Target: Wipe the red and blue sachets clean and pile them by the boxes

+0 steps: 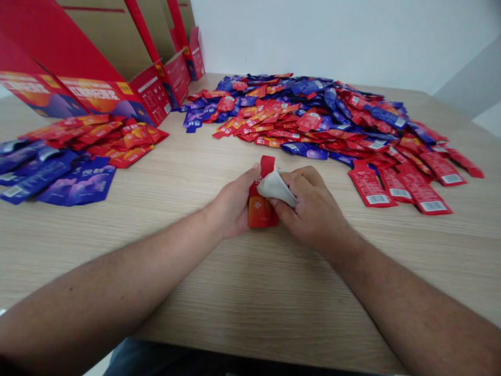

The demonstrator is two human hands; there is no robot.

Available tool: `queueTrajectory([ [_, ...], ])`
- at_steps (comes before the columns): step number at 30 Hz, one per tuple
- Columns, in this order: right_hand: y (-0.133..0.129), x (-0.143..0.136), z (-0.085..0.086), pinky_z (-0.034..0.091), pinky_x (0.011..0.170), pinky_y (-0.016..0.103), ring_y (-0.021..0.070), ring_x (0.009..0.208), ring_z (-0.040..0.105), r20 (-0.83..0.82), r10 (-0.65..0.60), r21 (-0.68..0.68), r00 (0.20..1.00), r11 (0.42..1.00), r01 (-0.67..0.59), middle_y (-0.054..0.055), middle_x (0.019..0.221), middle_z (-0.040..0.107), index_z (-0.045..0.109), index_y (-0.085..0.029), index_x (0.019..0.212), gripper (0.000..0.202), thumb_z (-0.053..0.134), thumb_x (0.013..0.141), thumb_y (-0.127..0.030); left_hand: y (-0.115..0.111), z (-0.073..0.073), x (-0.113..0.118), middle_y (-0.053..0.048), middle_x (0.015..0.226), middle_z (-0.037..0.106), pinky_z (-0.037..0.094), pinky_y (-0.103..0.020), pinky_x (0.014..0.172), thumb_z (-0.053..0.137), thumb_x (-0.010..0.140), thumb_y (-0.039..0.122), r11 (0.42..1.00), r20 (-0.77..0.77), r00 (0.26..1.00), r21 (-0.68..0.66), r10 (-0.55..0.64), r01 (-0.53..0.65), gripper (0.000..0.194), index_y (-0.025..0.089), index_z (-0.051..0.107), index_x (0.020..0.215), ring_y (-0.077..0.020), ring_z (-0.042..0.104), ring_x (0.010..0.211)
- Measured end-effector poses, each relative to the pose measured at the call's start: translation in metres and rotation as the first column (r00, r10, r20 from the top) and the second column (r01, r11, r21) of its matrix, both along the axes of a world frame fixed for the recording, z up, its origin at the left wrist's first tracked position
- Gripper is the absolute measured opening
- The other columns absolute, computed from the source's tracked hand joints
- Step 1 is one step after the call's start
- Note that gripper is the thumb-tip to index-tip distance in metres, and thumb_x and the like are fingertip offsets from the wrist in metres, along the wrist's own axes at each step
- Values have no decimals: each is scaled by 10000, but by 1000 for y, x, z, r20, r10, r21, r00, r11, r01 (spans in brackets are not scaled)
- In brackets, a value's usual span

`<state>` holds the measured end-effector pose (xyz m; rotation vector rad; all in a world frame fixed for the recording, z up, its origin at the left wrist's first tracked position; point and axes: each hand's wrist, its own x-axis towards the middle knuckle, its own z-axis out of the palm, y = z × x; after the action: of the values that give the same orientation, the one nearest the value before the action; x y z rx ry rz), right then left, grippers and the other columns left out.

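A pale wood-grain table (242, 292) runs back to a plain white wall. Near its middle lies a flat red-and-orange foil sachet (260, 211), and everything else is placed from it. The left hand (230, 206) clasps the sachet's left edge, thumb laid along its upper part; the fingers beneath are hidden. The right hand (311, 206) presses a small crumpled white cloth (276, 187) against the sachet's upper right, fingers curled closed around the cloth, so much of the sachet's face is covered and its print is unreadable. Beyond and to the right of the sachet sprawls a big loose heap of red and blue sachets (324, 117). Far left of it lies a smaller, sorted batch of red and blue sachets (74, 156), cut off by the picture's edge. Behind that batch stand open red cardboard boxes (117, 78), their tops out of view.
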<state>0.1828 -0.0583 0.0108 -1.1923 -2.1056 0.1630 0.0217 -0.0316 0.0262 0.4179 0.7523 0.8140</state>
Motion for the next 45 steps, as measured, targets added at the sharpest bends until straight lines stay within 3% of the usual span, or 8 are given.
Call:
queueTrajectory([
  [5,-4,-1,4,537,937,505,317,1075,602,-39,-67,11,997,998,68,140,1108,651,639,-175,1248,316,641,939,-241,-7,-11,3,-94,833,763,599,-339,761,295,1108,514,997,10,1000,74,-30,29,567,160,723,990,-236,762,847],
  [10,-10,-3,11,556,885,436,275,1015,606,65,166,-36,984,986,-164,116,1105,649,650,-181,1181,270,652,911,-169,-7,-17,0,-107,787,749,593,-336,782,301,1090,582,991,12,1000,137,-14,13,627,151,693,860,-254,761,876],
  [15,-4,1,9,551,912,465,292,1023,607,30,-18,62,999,998,17,129,1054,647,657,-169,1192,248,634,948,-205,-8,-21,-2,-93,778,738,573,-331,668,384,1046,666,987,-19,999,155,-48,50,615,153,724,1039,-223,723,699],
  [19,-5,-2,8,563,904,447,284,1045,607,50,83,29,995,996,-85,130,1090,647,659,-181,1174,259,617,921,-145,-9,-22,-2,-94,772,735,567,-300,665,396,1044,665,987,4,999,155,-41,40,625,134,725,1063,-208,719,696],
  [24,0,2,7,565,935,485,303,1065,625,18,-29,83,999,996,27,142,1090,670,649,-169,1225,277,639,953,-220,-9,-24,-4,-100,800,747,560,-318,584,337,1020,739,970,-60,991,204,-122,132,709,148,708,1143,-203,679,612],
  [28,0,2,7,565,944,458,284,1071,630,28,83,74,996,994,-85,130,1131,668,648,-186,1209,299,623,915,-144,-9,-26,-4,-104,809,751,570,-314,627,364,1026,719,967,-35,996,241,-82,88,681,146,707,1158,-211,703,662],
  [33,2,4,8,556,939,487,307,1067,638,12,-45,60,999,997,44,141,1099,685,661,-181,1219,281,651,940,-210,-9,-21,-4,-121,810,748,563,-322,579,332,1014,751,972,-97,987,185,-127,143,721,148,720,1094,-224,707,647],
  [45,2,4,8,548,959,484,311,1084,618,27,27,52,999,998,-29,135,1101,663,672,-181,1201,332,595,881,-138,-11,-21,-4,-103,815,756,564,-302,621,346,1049,680,977,-75,994,192,-80,93,648,164,719,1168,-217,729,693],
])
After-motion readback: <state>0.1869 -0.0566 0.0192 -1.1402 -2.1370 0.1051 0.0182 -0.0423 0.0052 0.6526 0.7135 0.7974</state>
